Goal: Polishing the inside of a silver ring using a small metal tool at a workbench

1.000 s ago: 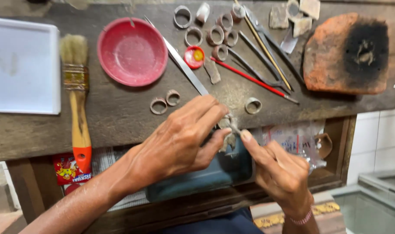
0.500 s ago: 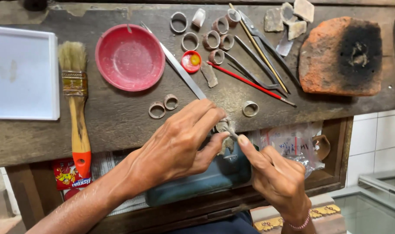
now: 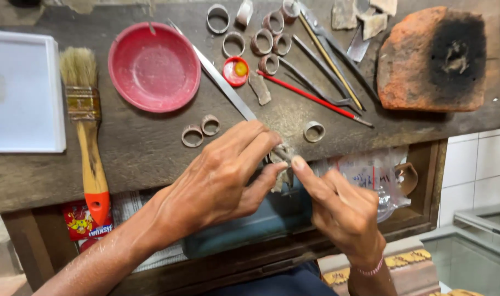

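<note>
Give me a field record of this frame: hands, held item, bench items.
left hand: fingers pinch a small grey piece at the bench edge
right hand: fingertips on the same piece
bench: dark worn wood
red dish: upper left, beside the brush
white tray: far left
rings: loose pair by the left hand, more at top centre
long tools: lie diagonally, top centre
brick: top right, charred patch

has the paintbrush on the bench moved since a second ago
No. The paintbrush lies in the same spot between the white tray and the red dish; only the camera view shifted.
</note>
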